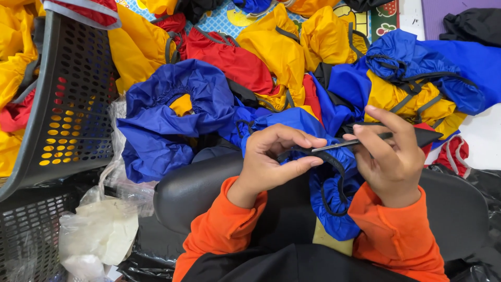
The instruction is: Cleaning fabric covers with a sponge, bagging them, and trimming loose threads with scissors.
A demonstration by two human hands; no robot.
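My left hand [271,156] pinches the black elastic edge of a blue fabric cover [334,203] that lies over a black cushion on my lap. My right hand [389,151] holds a thin dark tool with a metal shaft [344,144], its tip pointing left toward the spot that my left fingers pinch. Both sleeves are orange. The part of the cover's hem under my fingers is hidden.
A heap of blue [172,115], yellow [282,47] and red [229,57] fabric covers fills the floor ahead. At the left stands a grey perforated basket [68,104] with more covers in it. Crumpled clear plastic bags [99,230] lie at lower left. The black cushion [198,193] spans my lap.
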